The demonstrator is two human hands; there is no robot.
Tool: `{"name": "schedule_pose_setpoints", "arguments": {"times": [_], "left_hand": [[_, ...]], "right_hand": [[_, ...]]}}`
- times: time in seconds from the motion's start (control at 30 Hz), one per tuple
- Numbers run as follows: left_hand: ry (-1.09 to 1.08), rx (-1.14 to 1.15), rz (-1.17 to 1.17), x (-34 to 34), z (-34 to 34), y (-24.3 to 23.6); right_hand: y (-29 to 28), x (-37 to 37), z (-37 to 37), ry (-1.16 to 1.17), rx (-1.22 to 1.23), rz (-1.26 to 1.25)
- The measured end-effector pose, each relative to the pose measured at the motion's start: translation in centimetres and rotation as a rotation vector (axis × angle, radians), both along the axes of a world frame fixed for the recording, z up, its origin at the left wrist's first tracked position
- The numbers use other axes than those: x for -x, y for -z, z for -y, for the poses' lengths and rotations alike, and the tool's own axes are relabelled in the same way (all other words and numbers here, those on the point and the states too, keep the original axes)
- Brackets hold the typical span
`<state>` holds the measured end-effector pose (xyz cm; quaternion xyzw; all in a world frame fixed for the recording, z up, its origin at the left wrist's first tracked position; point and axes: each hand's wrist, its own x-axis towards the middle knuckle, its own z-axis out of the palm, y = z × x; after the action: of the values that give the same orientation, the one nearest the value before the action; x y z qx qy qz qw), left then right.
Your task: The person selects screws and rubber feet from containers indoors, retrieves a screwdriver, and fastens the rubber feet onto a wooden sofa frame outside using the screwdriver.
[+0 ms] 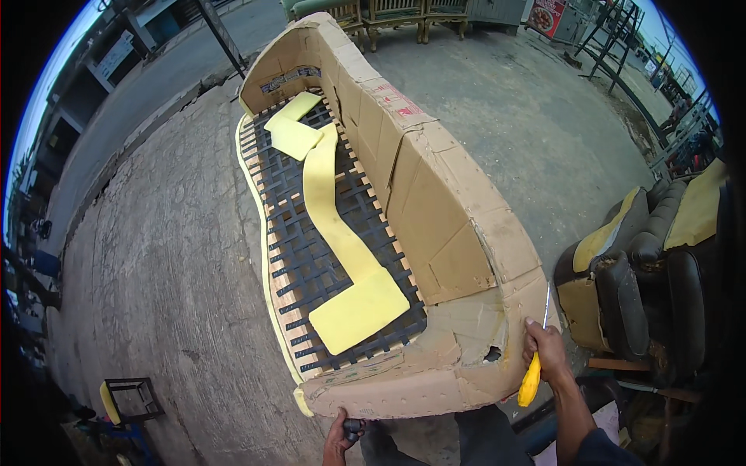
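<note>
Before me stretches a sofa frame covered in brown cardboard (435, 210), its curved back to the right. Black webbing (291, 225) is woven across its seat, and yellow foam pieces (361, 311) lie loose on top. My right hand (548, 349) is closed round a yellow-handled tool (529, 382) with a thin metal shaft, against the frame's near right corner. My left hand (338, 440), at the near lower edge, is closed on a dark, rounded piece (354, 427). Whether that piece belongs to the frame, I cannot tell.
Worn dark seats with exposed yellow foam (614, 225) stand at the right. A small black frame (134, 400) sits on the concrete (163, 256) at lower left. Carved wooden chairs (396, 12) and a black metal post (220, 35) are at the far side.
</note>
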<state>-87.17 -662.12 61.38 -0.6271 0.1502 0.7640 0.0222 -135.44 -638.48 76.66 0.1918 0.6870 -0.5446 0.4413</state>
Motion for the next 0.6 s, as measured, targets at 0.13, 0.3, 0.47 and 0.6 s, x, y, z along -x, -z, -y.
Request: {"name": "schedule_pose_setpoints", "arguments": {"times": [0.13, 0.3, 0.47, 0.6], "left_hand": [[-0.304, 0.161, 0.204, -10.2, 6.9, 2.1], [-0.409, 0.130, 0.266, -21.8, 14.0, 5.4], [-0.255, -0.082, 0.168, -23.1, 17.7, 9.8], [-0.442, 0.104, 0.216, -19.4, 16.8, 10.9]], "right_hand": [[1.1, -4.2, 3.3, -0.239, -0.385, -0.294], [-4.5, -9.0, 12.7, -0.854, -1.049, -0.756], [1.6, -11.6, 13.0, -0.762, -1.065, -0.948], [4.6, -10.1, 13.1, -0.683, -0.937, -0.940]]}}
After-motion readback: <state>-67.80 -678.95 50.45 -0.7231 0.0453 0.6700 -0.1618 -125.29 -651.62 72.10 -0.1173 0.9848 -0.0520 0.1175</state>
